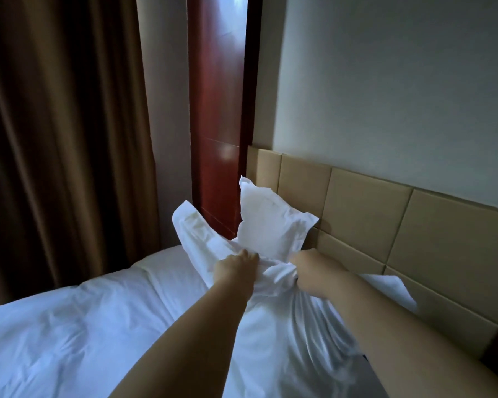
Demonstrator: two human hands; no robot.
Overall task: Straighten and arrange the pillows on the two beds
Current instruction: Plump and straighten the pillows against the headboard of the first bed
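L hand (236, 268) & R hand (308, 272) both grip the soft white cloth pillow (270, 222) at its bunched middle, fingers (249, 256) curled tight into the fabric. Pillow sits at head end of bed, on rumpled white duvet (84, 326). Two ends stick up; right one is against the tan padded panel headboard (371, 219). Brown pleated curtain (55, 124) at left, glossy red-brown wood panel (216, 110) behind. Cannot tell if 1 pillow or 2.

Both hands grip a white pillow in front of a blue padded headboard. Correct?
Not quite. The head view shows the padded headboard is tan, not blue. The rest holds: the left hand and right hand both grip the white pillow in front of it.
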